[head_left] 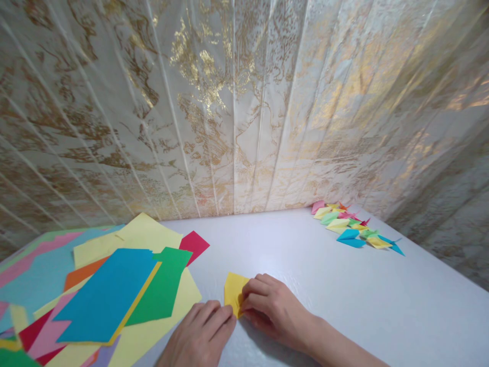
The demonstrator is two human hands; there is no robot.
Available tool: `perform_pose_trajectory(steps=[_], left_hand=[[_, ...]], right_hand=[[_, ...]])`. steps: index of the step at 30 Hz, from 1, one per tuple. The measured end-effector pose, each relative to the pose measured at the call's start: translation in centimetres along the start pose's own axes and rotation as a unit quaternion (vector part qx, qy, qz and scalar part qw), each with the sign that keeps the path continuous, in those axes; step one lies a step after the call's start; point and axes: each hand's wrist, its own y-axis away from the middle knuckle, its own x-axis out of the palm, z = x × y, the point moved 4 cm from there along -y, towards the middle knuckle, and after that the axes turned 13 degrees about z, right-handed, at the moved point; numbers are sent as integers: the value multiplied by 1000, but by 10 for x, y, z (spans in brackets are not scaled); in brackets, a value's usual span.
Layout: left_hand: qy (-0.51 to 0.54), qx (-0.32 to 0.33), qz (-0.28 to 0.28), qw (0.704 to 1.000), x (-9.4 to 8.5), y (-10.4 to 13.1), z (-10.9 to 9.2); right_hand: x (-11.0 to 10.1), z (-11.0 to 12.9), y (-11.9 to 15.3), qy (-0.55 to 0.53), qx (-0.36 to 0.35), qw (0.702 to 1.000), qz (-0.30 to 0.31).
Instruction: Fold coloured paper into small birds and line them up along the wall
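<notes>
A small folded piece of yellow paper (234, 290) lies on the white table (282, 244) near the front middle. My right hand (273, 308) pinches its right side, with the fingers bent over the edge. My left hand (206, 326) rests on the table at the paper's lower left corner, its fingertips touching that corner and its fingers held together. The palms and thumbs are mostly hidden.
Sheets of coloured paper, with a blue one (110, 295) and a green one (164, 285) on top, spread over the left side. A red sheet (195, 245) pokes out. Several folded paper figures (351, 238) stand at the back right. A patterned curtain (229, 112) hangs behind.
</notes>
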Motion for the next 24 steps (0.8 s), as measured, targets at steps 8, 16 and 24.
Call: perform_pose_trajectory(steps=[8, 16, 24], left_hand=[[102, -10, 130, 986, -27, -8, 6], [60, -1, 85, 995, -11, -8, -1], [27, -14, 19, 999, 2, -5, -3]], right_hand=[[-2, -10, -12, -151, 168, 974, -8], [4, -11, -14, -125, 177, 976, 5], [-1, -7, -8, -114, 222, 968, -12]])
